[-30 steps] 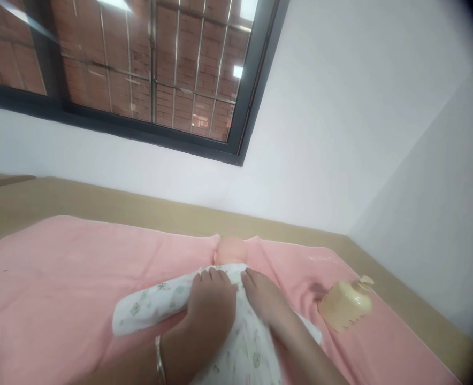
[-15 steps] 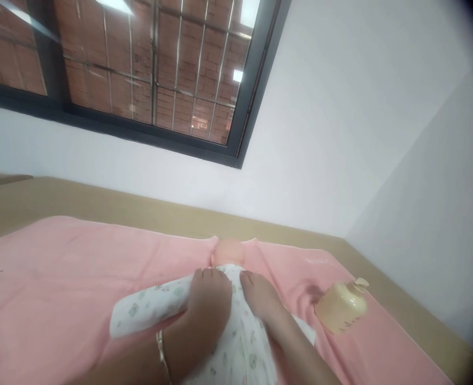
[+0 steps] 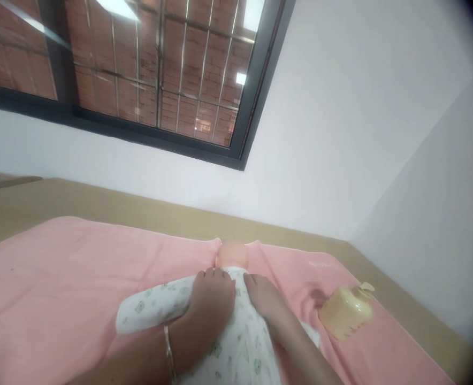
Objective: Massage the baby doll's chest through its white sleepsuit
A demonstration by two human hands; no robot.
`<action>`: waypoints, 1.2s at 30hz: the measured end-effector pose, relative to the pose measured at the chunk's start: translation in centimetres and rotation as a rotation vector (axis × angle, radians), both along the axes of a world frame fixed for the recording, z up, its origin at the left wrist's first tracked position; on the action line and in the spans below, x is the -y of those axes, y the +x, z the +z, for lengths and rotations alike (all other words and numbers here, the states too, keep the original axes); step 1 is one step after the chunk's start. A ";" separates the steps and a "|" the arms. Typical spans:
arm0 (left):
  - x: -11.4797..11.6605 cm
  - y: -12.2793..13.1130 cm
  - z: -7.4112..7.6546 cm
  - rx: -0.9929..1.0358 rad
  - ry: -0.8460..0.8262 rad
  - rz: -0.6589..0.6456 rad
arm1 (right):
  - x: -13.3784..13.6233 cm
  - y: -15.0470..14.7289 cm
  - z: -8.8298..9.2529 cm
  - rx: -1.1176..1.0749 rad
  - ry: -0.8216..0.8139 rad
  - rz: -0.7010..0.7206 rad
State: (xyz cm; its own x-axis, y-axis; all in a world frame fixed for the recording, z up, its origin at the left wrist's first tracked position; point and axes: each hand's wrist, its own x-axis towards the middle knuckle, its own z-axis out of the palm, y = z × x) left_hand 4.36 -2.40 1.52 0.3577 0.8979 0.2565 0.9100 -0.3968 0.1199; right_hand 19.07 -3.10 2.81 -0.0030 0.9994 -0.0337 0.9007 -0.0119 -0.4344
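A white baby garment (image 3: 242, 342) with a small green print lies spread over a doll, whose smooth round head (image 3: 231, 253) shows above the collar. My left hand (image 3: 214, 291), with a bracelet on its wrist, is closed over the cloth at the left shoulder, beside the long sleeve. At the other shoulder, my right hand (image 3: 264, 293) rests with bent fingers closed on the fabric near the collar. Both sets of fingertips are partly hidden. The right sleeve mostly disappears behind my right forearm.
Beneath the doll is a pink blanket (image 3: 79, 267) on a tan surface (image 3: 152, 211). To the right, a cream-yellow bottle (image 3: 345, 314) with a spout-like top leans on the blanket. A white wall (image 3: 320, 133) and a dark-framed barred window (image 3: 160, 131) stand behind.
The whole scene has shifted slightly right in view. Both hands stay at the garment's shoulders, with little visible movement against it.
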 end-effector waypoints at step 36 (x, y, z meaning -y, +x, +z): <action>-3.1 -1.8 -1.2 0.276 -0.131 0.036 | 1.2 -0.5 0.0 0.154 0.074 -0.021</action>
